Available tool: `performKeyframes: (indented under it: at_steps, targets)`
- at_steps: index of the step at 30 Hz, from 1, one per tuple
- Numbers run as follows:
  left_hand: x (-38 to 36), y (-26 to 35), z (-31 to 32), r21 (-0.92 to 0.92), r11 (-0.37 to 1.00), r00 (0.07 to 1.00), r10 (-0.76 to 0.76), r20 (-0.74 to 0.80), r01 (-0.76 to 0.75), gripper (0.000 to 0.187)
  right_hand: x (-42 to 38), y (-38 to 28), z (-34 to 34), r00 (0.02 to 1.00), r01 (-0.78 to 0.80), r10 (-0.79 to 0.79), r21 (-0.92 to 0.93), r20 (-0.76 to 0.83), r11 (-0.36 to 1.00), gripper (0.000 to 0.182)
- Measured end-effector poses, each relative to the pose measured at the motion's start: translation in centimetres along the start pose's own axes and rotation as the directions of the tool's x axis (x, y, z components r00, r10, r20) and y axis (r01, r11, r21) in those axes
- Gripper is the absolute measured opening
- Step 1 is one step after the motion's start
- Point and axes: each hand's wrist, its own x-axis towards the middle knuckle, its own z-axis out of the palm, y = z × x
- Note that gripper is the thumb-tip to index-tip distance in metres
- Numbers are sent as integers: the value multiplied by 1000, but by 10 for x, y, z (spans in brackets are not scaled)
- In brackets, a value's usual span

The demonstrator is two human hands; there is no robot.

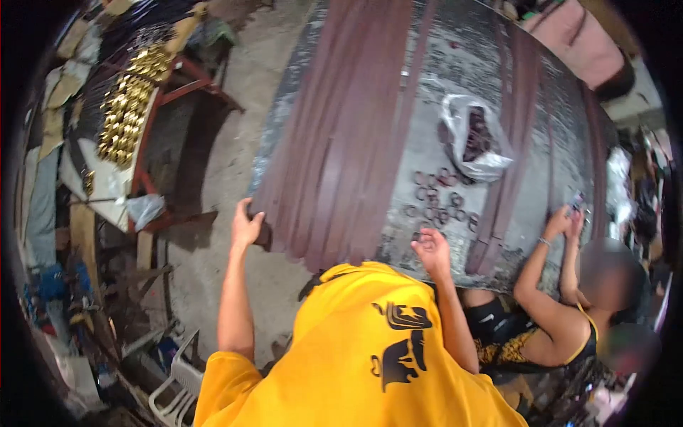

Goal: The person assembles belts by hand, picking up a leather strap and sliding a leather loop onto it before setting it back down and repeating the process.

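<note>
Long brown strips (pixel 341 142) lie side by side along the left part of a dark, worn table (pixel 445 67). At their near left corner is my left hand (pixel 247 226), thumb and fingers apart beside the table edge. My right hand (pixel 432 252) hovers over the near side of the table with its fingers curled in; I cannot tell what is between the fingertips. Just beyond it several dark rings (pixel 441 203) lie scattered on the tabletop. Behind them sits an open clear plastic bag (pixel 491 167) filled with more dark pieces.
At the right edge a person (pixel 562 320) holds a small item in both hands over the table. More brown strips (pixel 516 128) run along the right part. On the left, a stand (pixel 146 186) bears rows of shiny gold pieces (pixel 126 117). A white plastic chair (pixel 178 388) stands at lower left.
</note>
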Motion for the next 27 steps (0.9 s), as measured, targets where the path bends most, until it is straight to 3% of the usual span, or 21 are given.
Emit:
performKeyframes:
  at_steps: [1,4,10,13,17,20,24,27]
  targets:
    - [-5,7,3,11,1000,999,24,-30,-24,50,-3,4,-8,999,-21,17,-89,-38,996,33]
    - [-22,37,8,151,985,995,-83,-47,89,44,-18,-1,-29,977,20,-86,-316,-197,949,34]
    - [-25,48,13,462,887,989,56,-140,15,43,-20,4,-42,927,57,-173,-328,-334,943,32]
    - [-23,51,22,391,915,956,195,-217,-97,38,-15,3,-40,926,21,-109,-238,-361,971,30]
    - [-29,79,40,180,960,951,247,-186,-214,30,-19,-14,-28,979,36,-108,-370,-174,928,29]
    - [-46,108,59,159,923,915,374,-149,-351,25,-20,-14,-13,981,49,-136,-510,-135,859,31]
    - [-65,127,76,101,905,906,419,-52,-413,21,-12,-27,-24,963,-58,-72,-460,-261,886,31]
    - [-74,129,86,46,894,896,445,6,-445,19,4,-30,-42,909,0,-201,-483,-365,876,24]
